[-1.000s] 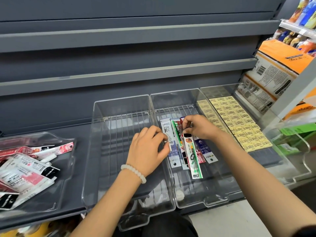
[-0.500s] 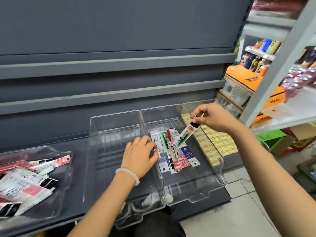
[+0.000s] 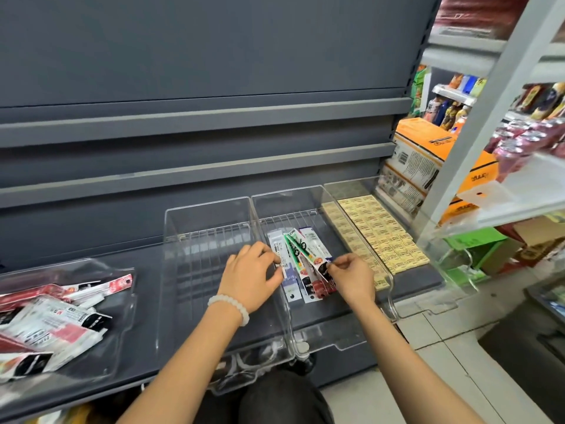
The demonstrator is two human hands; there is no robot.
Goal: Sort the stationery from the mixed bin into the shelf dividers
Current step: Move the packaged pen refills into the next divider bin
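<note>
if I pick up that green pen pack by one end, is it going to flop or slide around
Probably fairly stiff: the green pen pack is long and narrow and looks straight while the right hand pinches its near end. Its glossy sleeve may slip on the packs beneath. It looks light.

Shelf [image 3: 61, 249]: you see dark grey.
Dividers [image 3: 211, 228]: see-through, with thin lines.
Your pen packs [image 3: 293, 270]: white, green, red, blue and black.
Yellow tags [image 3: 382, 234]: pale yellow, in rows.
Mixed bin packs [image 3: 52, 319]: red, white, black.
Your bracelet [image 3: 229, 304]: white beads.
Boxes [image 3: 428, 148]: orange and white.
</note>
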